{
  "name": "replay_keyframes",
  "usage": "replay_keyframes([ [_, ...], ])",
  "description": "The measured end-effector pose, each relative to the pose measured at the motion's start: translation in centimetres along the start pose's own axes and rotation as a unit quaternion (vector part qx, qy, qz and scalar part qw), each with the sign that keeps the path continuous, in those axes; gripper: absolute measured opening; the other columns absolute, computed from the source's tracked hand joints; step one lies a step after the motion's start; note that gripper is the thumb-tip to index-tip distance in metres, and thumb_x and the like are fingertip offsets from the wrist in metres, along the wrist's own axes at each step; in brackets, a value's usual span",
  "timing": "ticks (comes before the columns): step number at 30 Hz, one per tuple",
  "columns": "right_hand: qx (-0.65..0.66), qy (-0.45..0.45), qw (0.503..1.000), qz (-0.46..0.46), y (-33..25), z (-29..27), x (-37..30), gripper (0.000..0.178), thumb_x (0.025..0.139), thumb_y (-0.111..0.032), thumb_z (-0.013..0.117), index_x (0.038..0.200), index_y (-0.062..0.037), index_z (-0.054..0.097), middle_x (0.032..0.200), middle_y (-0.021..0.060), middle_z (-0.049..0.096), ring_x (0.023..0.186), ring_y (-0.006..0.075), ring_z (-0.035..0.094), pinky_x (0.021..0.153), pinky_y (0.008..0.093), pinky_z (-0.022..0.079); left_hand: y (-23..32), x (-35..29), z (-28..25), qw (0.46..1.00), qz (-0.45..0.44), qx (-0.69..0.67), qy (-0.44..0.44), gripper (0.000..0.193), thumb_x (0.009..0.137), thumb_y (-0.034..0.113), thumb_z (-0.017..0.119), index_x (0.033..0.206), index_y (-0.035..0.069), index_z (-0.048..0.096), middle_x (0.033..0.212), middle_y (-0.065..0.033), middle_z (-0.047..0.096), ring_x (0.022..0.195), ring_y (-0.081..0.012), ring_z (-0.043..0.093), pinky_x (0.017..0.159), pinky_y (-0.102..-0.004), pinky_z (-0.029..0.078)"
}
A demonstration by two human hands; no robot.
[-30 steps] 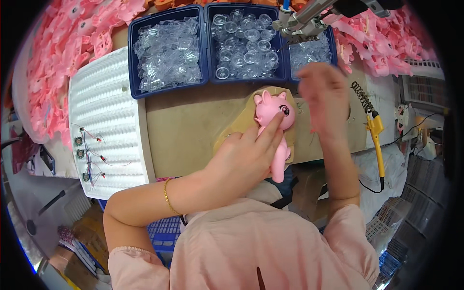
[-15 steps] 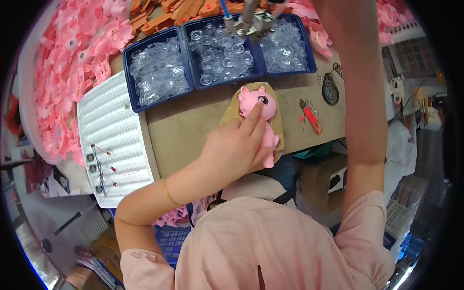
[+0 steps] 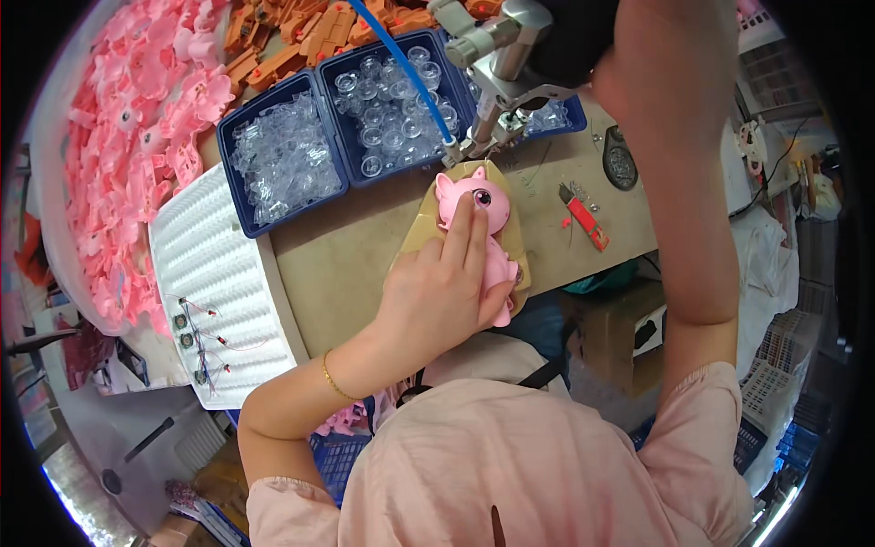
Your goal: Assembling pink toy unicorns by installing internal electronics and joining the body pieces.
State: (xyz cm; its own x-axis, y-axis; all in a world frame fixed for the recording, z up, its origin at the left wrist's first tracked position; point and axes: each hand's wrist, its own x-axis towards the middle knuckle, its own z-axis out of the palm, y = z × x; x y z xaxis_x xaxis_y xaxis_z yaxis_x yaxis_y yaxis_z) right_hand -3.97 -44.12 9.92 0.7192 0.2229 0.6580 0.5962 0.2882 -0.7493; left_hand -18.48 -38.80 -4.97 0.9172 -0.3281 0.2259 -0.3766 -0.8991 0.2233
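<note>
Toy [image 3: 496,261] is directly under the fingers [image 3: 477,239] of the left hand [image 3: 422,292], lying in a tan block [image 3: 421,228] on the table [image 3: 321,273]. Left fingers not clenched: two lie straight over the face beside the eye, thumb along the lower body – reads as a flat press, not a wrap. Right hand [image 3: 658,77] is up beyond them at the black part [image 3: 572,41] of a metal fixture [image 3: 503,87]; blurred and partly hidden, can't tell if it grips.

Handling, my guess: light, probably a hollow shell, stiff, a bit slick. Take hold round the body just below the head; ears are thin, and the eye could scuff.

Materials: toy is smooth pink plastic, round head, pointed ears, stubby limbs. Block looks cut to an angular outline. Fixture is bare metal rods and joints, its low end just past the fingertips, with a blue hose [image 3: 401,59].

Ahead and left of the fingers: dark blue bins [image 3: 301,213] of glossy see-through pieces, flattish ones in the nearest, round cups [image 3: 392,114] next. Farther left: ribbed white tray [image 3: 216,248], foam-like, with thin wires. Right of the fingers, well apart: red cutter [image 3: 588,223].
</note>
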Motion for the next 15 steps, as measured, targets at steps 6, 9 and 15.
replay_keyframes([
  [6,0.004,0.011,1.000,0.007,-0.2,-0.2,-1.0,0.041,0.080,-0.022,0.069,0.109,0.0022,0.053,0.085,0.0063,0.061,0.071,0.0077,0.057,0.064,0.0237,0.046,0.1,0.0,0.0,1.000,-0.001,0.018,-0.005,0.063,0.079,0.043,0.057,0.119,-0.006,0.054,0.122,-0.0199,0.054,0.062,-0.0164,0.055,0.052,-0.0266,0.048],
  [9,0.006,0.013,1.000,0.011,-0.4,-0.3,-1.7,0.040,0.080,-0.022,0.069,0.108,0.0022,0.053,0.084,0.0064,0.061,0.070,0.0078,0.057,0.064,0.0237,0.046,0.1,0.1,-0.1,1.000,0.000,0.018,-0.005,0.063,0.079,0.043,0.057,0.119,-0.006,0.053,0.122,-0.0198,0.054,0.062,-0.0162,0.055,0.052,-0.0264,0.047],
  [15,0.005,0.023,1.000,0.015,-0.2,-0.9,-2.1,0.040,0.081,-0.021,0.069,0.108,0.0022,0.053,0.083,0.0064,0.061,0.069,0.0079,0.056,0.063,0.0236,0.046,0.0,0.1,0.0,1.000,0.004,0.012,0.001,0.062,0.079,0.042,0.058,0.118,-0.007,0.054,0.122,-0.0209,0.054,0.062,-0.0163,0.056,0.052,-0.0262,0.048],
])
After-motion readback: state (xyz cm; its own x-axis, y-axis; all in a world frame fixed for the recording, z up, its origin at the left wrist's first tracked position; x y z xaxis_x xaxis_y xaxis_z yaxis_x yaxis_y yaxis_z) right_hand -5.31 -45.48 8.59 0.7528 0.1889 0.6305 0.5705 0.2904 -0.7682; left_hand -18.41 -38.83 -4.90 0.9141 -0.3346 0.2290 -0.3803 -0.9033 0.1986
